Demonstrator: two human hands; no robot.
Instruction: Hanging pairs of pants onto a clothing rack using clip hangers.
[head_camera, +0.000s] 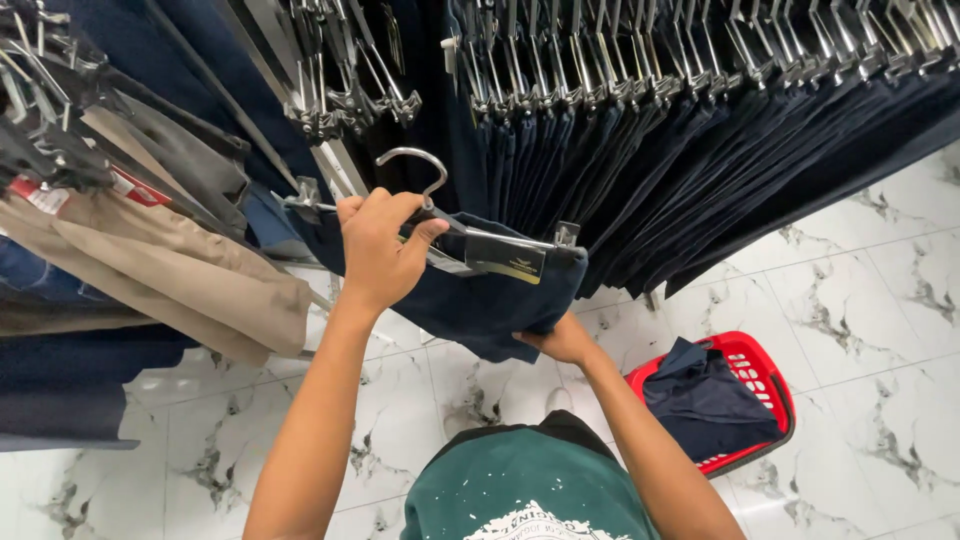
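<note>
Tan trousers (180, 270) hang upper left. Left hand (380, 250) is clenched on the hanger (430, 190) mid-frame, navy trousers (490, 300) clipped on but not on the rack (700, 60) yet. Right hand (560, 342) grips them from underneath. More navy cloth waits in the red basket (760, 370), lower right

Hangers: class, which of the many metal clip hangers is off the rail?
The hanger gripped by the left hand, carrying folded navy trousers; the others hang on rails.

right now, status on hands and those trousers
Left hand grips hanger. Right hand under navy trousers. Packed rack behind; red basket on floor.
</note>
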